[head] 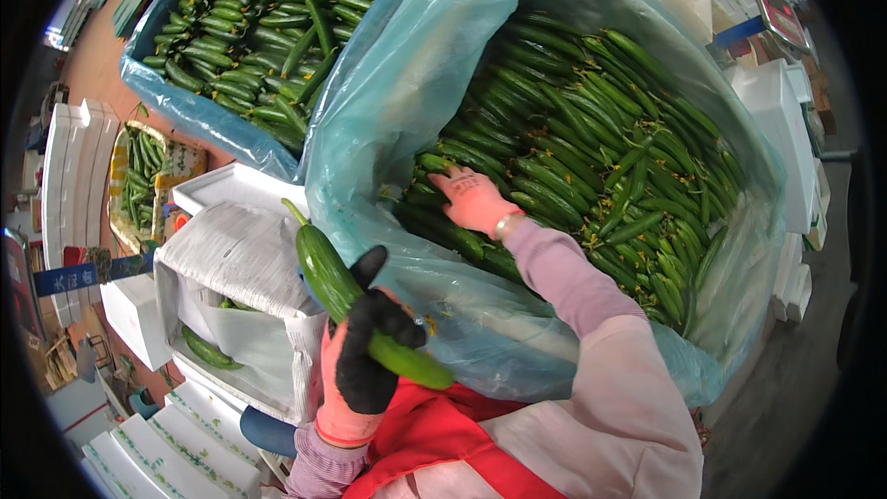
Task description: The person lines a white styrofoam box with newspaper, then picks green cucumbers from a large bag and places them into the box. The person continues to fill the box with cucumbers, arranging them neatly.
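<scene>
My left hand (371, 353), in a pink glove with a black coated palm, is closed around a long green cucumber (324, 270). The cucumber slants, its stem end pointing up and away from me. My right hand (475, 199), in a matching pink glove, reaches into a large bin lined with a bluish plastic sheet (409, 104). Its fingers touch cucumbers at the bin's near left side; the fingertips are partly hidden, so a grip cannot be made out. Many cucumbers (565, 180) fill the bin, some with yellow blossoms attached.
Left of the bin stands a foam box (163, 312) lined with white paper, a cucumber (208, 348) inside. A second lined bin (208, 128) holds more cucumbers (242, 34). Beyond are a basket of cucumbers (138, 173), stacked foam boxes (76, 201) and a scale display (783, 17).
</scene>
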`<action>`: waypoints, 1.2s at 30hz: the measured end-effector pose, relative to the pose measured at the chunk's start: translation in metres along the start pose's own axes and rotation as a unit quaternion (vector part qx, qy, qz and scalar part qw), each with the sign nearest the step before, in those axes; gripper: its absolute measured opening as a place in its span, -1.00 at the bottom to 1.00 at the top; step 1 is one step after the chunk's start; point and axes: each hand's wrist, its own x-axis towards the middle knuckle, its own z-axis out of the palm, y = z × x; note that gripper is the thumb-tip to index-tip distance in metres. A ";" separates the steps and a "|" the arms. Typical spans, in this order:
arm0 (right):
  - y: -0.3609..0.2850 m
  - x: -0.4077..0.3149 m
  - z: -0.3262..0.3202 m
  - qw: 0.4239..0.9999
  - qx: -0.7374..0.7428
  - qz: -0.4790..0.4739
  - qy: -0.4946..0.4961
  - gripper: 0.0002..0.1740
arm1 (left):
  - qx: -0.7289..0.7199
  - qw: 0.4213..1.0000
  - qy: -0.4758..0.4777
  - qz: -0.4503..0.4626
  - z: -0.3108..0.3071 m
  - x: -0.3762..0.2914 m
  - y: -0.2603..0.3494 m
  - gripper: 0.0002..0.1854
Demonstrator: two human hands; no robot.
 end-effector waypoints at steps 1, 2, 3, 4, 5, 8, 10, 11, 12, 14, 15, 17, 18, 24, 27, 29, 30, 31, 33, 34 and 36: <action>-0.004 0.015 0.012 1.000 -0.027 -0.014 -0.001 -0.41 | -0.027 1.000 0.011 -0.003 -0.010 -0.005 0.002 -0.31; -0.006 0.029 0.021 0.997 -0.050 -0.024 -0.051 -0.43 | -0.040 0.999 0.034 0.006 -0.020 -0.008 0.002 -0.33; -0.006 0.038 0.027 0.997 -0.042 -0.013 -0.057 -0.43 | -0.062 0.998 0.030 0.006 -0.031 -0.012 0.004 -0.35; -0.008 0.042 0.029 0.999 -0.024 -0.017 -0.035 -0.43 | -0.087 0.996 0.018 0.007 -0.040 -0.016 0.007 -0.36; -0.007 0.043 0.027 0.999 -0.013 -0.039 -0.027 -0.42 | -0.127 0.992 -0.002 0.001 -0.049 -0.018 0.008 -0.38; -0.007 0.011 -0.001 0.986 0.153 0.000 -0.063 -0.33 | -0.232 0.971 -0.048 -0.024 -0.065 -0.028 0.013 -0.43; -0.017 -0.032 -0.036 0.984 0.170 -0.029 0.048 -0.38 | -0.191 0.980 0.025 -0.038 -0.067 -0.030 0.014 -0.43; -0.024 -0.058 -0.059 0.961 0.209 -0.089 0.158 -0.39 | -0.215 0.976 0.001 -0.043 -0.067 -0.029 0.014 -0.43; -0.034 -0.086 -0.084 0.936 0.252 -0.113 0.220 -0.39 | -0.220 0.974 -0.015 -0.040 -0.065 -0.028 0.013 -0.43; -0.065 -0.138 -0.128 0.900 0.176 -0.167 0.361 -0.49 | -0.218 0.974 -0.038 -0.052 -0.061 -0.026 0.013 -0.42; -0.084 -0.156 -0.144 0.850 0.170 -0.264 0.422 -0.52 | -0.213 0.973 -0.061 -0.063 -0.060 -0.025 0.013 -0.38; -0.114 -0.189 -0.172 0.840 0.123 -0.412 0.331 -0.59 | -0.220 0.967 -0.102 -0.072 -0.055 -0.026 0.013 -0.36; -0.132 -0.187 -0.169 0.771 0.098 -0.521 0.353 -0.59 | -0.234 0.962 -0.122 -0.078 -0.054 -0.029 0.015 -0.35; -0.176 -0.170 -0.152 0.884 0.192 -0.343 0.255 -0.45 | -0.243 0.962 -0.106 0.072 -0.072 -0.047 0.030 -0.51; -0.198 -0.167 -0.137 0.890 0.428 -0.154 -0.020 -0.35 | -0.344 0.925 -0.023 0.158 -0.092 -0.052 0.042 -0.54; -0.216 -0.166 -0.127 0.913 0.363 -0.153 -0.108 -0.31 | -0.345 0.917 -0.034 0.199 -0.106 -0.057 0.049 -0.57; -0.227 -0.167 -0.121 0.920 0.340 -0.144 -0.128 -0.29 | -0.351 0.909 -0.041 0.219 -0.111 -0.060 0.051 -0.57; -0.239 -0.168 -0.112 0.942 0.307 -0.073 -0.110 -0.35 | -0.361 0.907 -0.040 0.215 -0.116 -0.063 0.053 -0.57; -0.254 -0.161 -0.100 0.916 0.381 -0.035 -0.119 -0.44 | -0.384 0.895 -0.052 0.221 -0.126 -0.068 0.056 -0.57; -0.260 -0.158 -0.096 0.900 0.413 0.001 -0.136 -0.49 | -0.384 0.895 -0.040 0.222 -0.131 -0.069 0.059 -0.57; -0.270 -0.154 -0.087 0.887 0.444 -0.077 -0.102 -0.63 | -0.390 0.892 -0.037 0.226 -0.141 -0.071 0.063 -0.56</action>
